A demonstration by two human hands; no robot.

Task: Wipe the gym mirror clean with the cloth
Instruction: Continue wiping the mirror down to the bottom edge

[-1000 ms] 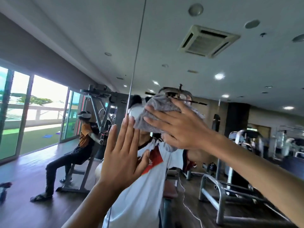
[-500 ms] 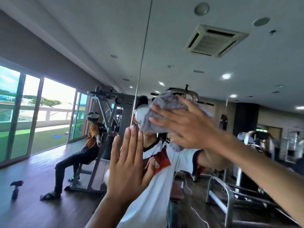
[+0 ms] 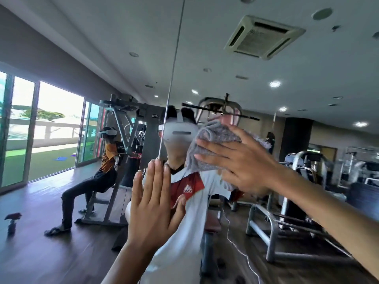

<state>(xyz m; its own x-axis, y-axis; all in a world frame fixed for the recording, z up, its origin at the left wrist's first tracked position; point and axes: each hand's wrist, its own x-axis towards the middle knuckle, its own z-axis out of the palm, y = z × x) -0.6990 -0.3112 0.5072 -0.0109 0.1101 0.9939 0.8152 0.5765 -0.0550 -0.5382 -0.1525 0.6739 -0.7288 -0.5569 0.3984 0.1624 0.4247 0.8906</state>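
Observation:
The gym mirror (image 3: 266,140) fills the whole view, with a vertical seam (image 3: 174,68) between two panels. My right hand (image 3: 242,160) presses a crumpled grey cloth (image 3: 211,144) flat against the glass at head height, right of the seam, fingers spread over it. My left hand (image 3: 153,203) rests open and flat on the glass lower down, fingers together, its fingertips at the seam. My own reflection in a white and red shirt shows behind both hands.
The reflection shows a seated person (image 3: 96,179) on a weight machine (image 3: 127,152) at left, windows (image 3: 41,130) at far left, a spray bottle (image 3: 12,222) on the dark wooden floor, and metal gym frames (image 3: 287,228) at right.
My right hand has slid the cloth to the right across the glass, uncovering the reflected headset. My left hand stays flat on the mirror.

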